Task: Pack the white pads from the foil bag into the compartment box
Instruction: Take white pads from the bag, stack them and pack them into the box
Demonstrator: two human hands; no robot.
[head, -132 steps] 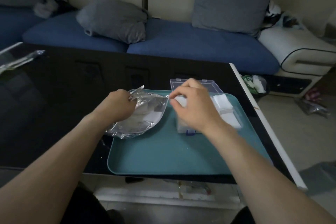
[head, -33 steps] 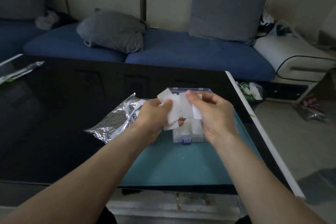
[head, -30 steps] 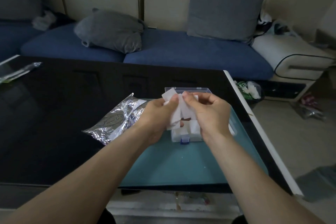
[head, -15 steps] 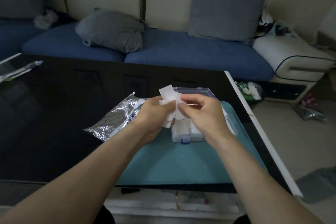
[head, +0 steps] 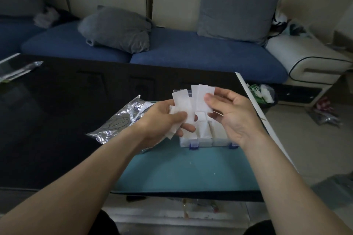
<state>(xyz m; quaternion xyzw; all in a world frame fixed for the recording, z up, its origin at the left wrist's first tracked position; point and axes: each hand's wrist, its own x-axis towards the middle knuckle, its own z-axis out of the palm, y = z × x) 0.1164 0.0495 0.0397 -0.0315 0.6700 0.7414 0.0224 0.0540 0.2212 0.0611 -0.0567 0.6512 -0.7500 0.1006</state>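
While both hands hold white pads above the compartment box [head: 198, 135], the step in hand looks like peeling one pad off the fan. The left hand [head: 162, 120] pinches a splayed bunch of white pads [head: 183, 108] between thumb and fingers; the right hand [head: 231, 114] pinches the upper pads with its thumb, fingers curled behind. Best, I judge, to slide one pad free sideways while the left thumb clamps the rest, then lower it flat into a compartment with space left; the near cells already look full. The box sits on a teal tray [head: 181, 173] near the counter's [head: 47, 120] right edge, so a dropped pad could go to the floor. The foil bag [head: 118, 122] lies left, and the tray's near half offers room.
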